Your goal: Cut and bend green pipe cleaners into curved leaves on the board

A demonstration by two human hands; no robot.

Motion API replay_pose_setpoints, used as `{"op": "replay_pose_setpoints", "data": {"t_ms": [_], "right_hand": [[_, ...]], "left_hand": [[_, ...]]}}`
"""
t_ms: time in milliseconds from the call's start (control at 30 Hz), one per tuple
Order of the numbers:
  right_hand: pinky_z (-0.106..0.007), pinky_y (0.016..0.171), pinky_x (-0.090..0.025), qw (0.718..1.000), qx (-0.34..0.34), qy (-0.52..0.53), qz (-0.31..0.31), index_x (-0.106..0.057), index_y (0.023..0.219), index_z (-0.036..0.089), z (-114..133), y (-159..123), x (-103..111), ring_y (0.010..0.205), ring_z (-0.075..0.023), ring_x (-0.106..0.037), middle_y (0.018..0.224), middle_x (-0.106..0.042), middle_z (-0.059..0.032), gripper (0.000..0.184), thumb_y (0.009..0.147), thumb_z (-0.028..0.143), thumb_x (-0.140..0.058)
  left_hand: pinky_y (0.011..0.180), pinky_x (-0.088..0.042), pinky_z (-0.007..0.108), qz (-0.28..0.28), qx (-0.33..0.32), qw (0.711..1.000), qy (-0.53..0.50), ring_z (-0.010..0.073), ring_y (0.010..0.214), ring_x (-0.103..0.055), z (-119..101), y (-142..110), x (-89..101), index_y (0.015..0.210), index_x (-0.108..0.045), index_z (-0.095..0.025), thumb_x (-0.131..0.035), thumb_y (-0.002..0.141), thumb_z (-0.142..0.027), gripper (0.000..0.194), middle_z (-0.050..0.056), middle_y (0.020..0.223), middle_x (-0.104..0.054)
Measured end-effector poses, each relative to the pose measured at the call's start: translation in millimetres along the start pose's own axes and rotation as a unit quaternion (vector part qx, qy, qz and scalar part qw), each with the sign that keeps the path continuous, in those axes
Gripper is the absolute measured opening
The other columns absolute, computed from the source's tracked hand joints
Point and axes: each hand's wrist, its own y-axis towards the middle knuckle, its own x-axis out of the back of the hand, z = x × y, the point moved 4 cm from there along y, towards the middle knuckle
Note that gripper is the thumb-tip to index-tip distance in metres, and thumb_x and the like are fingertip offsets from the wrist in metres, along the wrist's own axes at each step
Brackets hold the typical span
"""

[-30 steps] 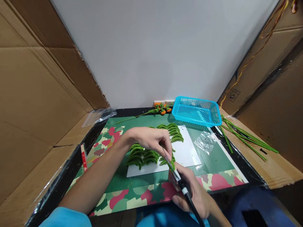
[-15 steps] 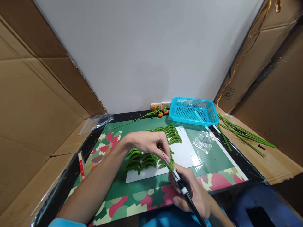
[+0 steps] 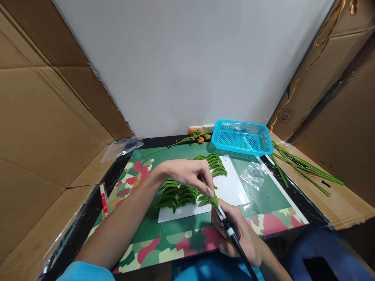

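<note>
My left hand (image 3: pixel 187 173) reaches in over the white sheet (image 3: pixel 234 185), with thumb and fingertips pinched at a small fuzzy green chenille piece (image 3: pixel 215 201). My right hand (image 3: pixel 238 230) is closed around a slim black-and-white tool (image 3: pixel 230 231), whose kind I cannot make out. Its narrow pale end meets the green piece right by my left fingertips, and its black rear part runs down toward my body. Rows of curved green chenille pieces (image 3: pixel 187 194) lie on the sheet, partly hidden under my left hand and forearm.
A blue plastic basket (image 3: pixel 241 150) stands at the back. Left of it lies an orange-flowered chenille stem (image 3: pixel 200 134). A clear plastic bag (image 3: pixel 254 175) lies right of the sheet, long green stems (image 3: pixel 304 166) farther right. A red-and-white strip (image 3: pixel 104 201) lies left. Cardboard walls (image 3: pixel 55 117) flank the table.
The whole view has shifted slightly. Both hands keep nearly the same pose at the green piece, and the tool stays in my right hand.
</note>
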Motion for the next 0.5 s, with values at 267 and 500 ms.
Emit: {"op": "replay_pose_setpoints", "data": {"t_ms": [267,500], "right_hand": [[-0.029,0.061,-0.025,0.998,0.063,-0.004,0.004,-0.046,0.095,0.023,1.4,-1.6,-3.2,0.069,-0.0136,-0.029,0.082,-0.036,0.0043,0.037,0.078,0.040,-0.075],[-0.030,0.062,-0.021,0.999,0.039,-0.003,0.014,-0.046,0.097,0.023,-1.5,-3.4,-1.2,0.070,-0.0142,-0.028,0.082,-0.034,0.0039,0.056,0.079,0.067,-0.077]], "left_hand": [[0.066,-0.052,0.019,0.015,0.009,1.000,0.004,0.0156,0.074,-0.072,-4.6,0.0,-3.6,0.101,-0.088,-0.015,-0.078,0.094,-0.040,0.028,0.011,0.085,-0.082],[0.064,-0.051,0.018,0.016,0.010,1.000,-0.006,0.0145,0.072,-0.071,-1.1,2.4,-4.7,0.101,-0.088,-0.014,-0.080,0.092,-0.032,0.022,0.012,0.086,-0.082]]}}
